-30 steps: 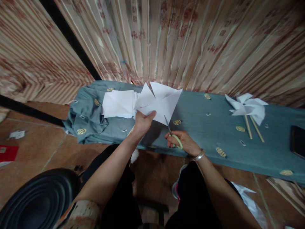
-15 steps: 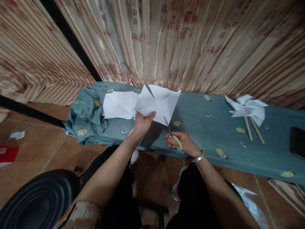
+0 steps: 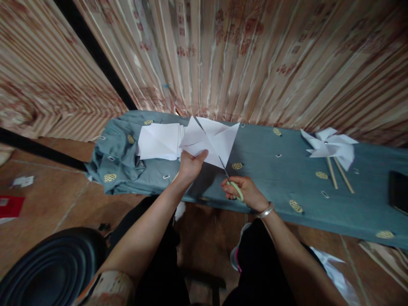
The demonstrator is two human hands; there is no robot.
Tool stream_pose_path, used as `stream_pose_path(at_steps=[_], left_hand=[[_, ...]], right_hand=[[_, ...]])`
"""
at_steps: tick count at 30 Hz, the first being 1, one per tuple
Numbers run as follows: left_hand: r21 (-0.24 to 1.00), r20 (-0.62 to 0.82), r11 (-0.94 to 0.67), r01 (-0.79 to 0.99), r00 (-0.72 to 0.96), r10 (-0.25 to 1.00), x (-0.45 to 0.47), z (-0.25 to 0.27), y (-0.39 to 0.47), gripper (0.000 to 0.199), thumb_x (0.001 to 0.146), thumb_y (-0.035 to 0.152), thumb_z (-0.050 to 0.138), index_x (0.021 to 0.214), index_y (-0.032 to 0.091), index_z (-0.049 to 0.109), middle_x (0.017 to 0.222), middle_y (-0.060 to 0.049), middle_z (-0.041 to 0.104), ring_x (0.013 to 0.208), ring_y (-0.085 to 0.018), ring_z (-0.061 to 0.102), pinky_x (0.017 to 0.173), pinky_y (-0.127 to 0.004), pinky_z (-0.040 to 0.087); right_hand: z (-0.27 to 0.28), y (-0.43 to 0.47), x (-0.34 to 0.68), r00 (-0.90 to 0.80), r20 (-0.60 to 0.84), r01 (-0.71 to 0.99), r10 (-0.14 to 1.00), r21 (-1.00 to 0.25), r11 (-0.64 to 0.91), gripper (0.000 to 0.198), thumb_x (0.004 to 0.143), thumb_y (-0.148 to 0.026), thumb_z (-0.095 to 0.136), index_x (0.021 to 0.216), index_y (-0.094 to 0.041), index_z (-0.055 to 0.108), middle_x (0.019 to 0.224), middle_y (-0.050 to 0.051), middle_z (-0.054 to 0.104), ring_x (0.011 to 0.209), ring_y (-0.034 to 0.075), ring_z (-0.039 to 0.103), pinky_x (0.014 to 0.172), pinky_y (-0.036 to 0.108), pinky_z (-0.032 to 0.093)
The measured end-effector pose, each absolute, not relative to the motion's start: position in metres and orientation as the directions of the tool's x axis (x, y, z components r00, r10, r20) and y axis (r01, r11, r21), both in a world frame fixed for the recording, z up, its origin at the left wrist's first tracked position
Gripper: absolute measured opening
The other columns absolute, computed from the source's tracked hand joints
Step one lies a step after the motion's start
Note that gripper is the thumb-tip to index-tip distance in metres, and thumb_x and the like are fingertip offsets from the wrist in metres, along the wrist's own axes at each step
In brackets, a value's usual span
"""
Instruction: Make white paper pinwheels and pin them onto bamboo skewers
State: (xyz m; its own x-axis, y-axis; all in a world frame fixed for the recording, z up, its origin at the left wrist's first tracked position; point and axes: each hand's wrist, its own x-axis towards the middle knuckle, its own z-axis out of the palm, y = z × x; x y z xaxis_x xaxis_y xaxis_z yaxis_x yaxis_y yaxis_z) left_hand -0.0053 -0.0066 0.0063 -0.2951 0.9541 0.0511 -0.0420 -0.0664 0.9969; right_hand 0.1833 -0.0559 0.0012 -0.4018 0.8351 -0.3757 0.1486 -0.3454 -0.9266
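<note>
My left hand [image 3: 191, 165] pinches the lower left edge of a white paper sheet [image 3: 212, 138], thumb on top and fingers hidden beneath. Slits run inward from the sheet's corners. In my right hand [image 3: 244, 191] are scissors with pale green handles [image 3: 236, 192]; their blades meet the sheet at its lower right corner. A stack of white paper [image 3: 158, 141] lies just left of the held sheet. Farther right on the cloth rest white paper pinwheels [image 3: 331, 146] with wooden sticks [image 3: 332, 173].
A blue-green patterned cloth [image 3: 264, 182] covers the long narrow surface. Behind it hangs a pleated curtain [image 3: 236, 63]. A dark object [image 3: 398, 191] lies at the right end. On the floor are a round black stool [image 3: 54, 267], a red item [image 3: 11, 206] and white material [image 3: 338, 272].
The paper's upper and right edges have dipped slightly toward me. My hands and the scissors stay in nearly the same place.
</note>
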Motion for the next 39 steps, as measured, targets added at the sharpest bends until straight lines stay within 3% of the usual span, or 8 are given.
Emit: stream_pose_path(at_steps=[11, 20, 25, 34, 39], left_hand=[[0.995, 0.066, -0.086, -0.056, -0.288, 0.955, -0.007, 0.002, -0.006, 0.042, 0.062, 0.034, 0.072, 0.096, 0.011, 0.066, 0.099, -0.015, 0.073, 0.091, -0.026, 0.067, 0.081, -0.037, 0.055], [0.998, 0.054, -0.064, -0.028, -0.28, 0.958, -0.008, 0.01, -0.01, 0.033, 0.064, 0.034, 0.071, 0.086, 0.011, 0.066, 0.088, -0.012, 0.073, 0.079, -0.023, 0.067, 0.074, -0.034, 0.054], [0.995, 0.091, -0.095, -0.002, -0.28, 0.956, -0.009, 0.013, -0.01, 0.032, 0.065, 0.033, 0.07, 0.087, 0.011, 0.066, 0.091, -0.011, 0.074, 0.084, -0.024, 0.068, 0.077, -0.034, 0.055], [0.996, 0.073, -0.084, -0.027, -0.285, 0.956, -0.007, 0.009, -0.008, 0.035, 0.061, 0.033, 0.072, 0.087, 0.012, 0.063, 0.088, -0.011, 0.072, 0.081, -0.023, 0.068, 0.074, -0.034, 0.055], [0.997, 0.067, -0.072, -0.012, -0.256, 0.964, -0.002, 0.01, -0.012, 0.03, 0.061, 0.033, 0.072, 0.081, 0.013, 0.064, 0.09, -0.011, 0.073, 0.084, -0.025, 0.068, 0.076, -0.035, 0.055]], right_hand=[[-0.002, -0.056, 0.184, -0.379, -0.386, 0.16, 0.841, -0.923, -0.351, 0.05, 0.051, -0.056, 0.086, 0.073, -0.014, 0.068, 0.051, -0.002, 0.06, 0.045, 0.007, 0.05, 0.045, 0.02, 0.039], [-0.002, -0.055, 0.183, -0.368, -0.376, 0.146, 0.85, -0.927, -0.347, 0.049, 0.049, -0.055, 0.087, 0.071, -0.016, 0.068, 0.049, -0.003, 0.06, 0.044, 0.007, 0.05, 0.044, 0.021, 0.038], [-0.002, -0.055, 0.182, -0.365, -0.372, 0.138, 0.853, -0.928, -0.346, 0.05, 0.049, -0.056, 0.087, 0.07, -0.016, 0.067, 0.049, -0.003, 0.059, 0.043, 0.006, 0.049, 0.043, 0.02, 0.037], [0.003, -0.057, 0.187, -0.458, -0.33, 0.13, 0.825, -0.943, -0.306, 0.054, 0.063, -0.067, 0.076, 0.076, -0.015, 0.067, 0.057, 0.001, 0.064, 0.048, 0.007, 0.051, 0.047, 0.021, 0.041], [0.002, -0.058, 0.186, -0.469, -0.338, 0.131, 0.816, -0.94, -0.314, 0.055, 0.061, -0.067, 0.077, 0.079, -0.015, 0.067, 0.058, 0.0, 0.064, 0.048, 0.008, 0.052, 0.048, 0.021, 0.041]])
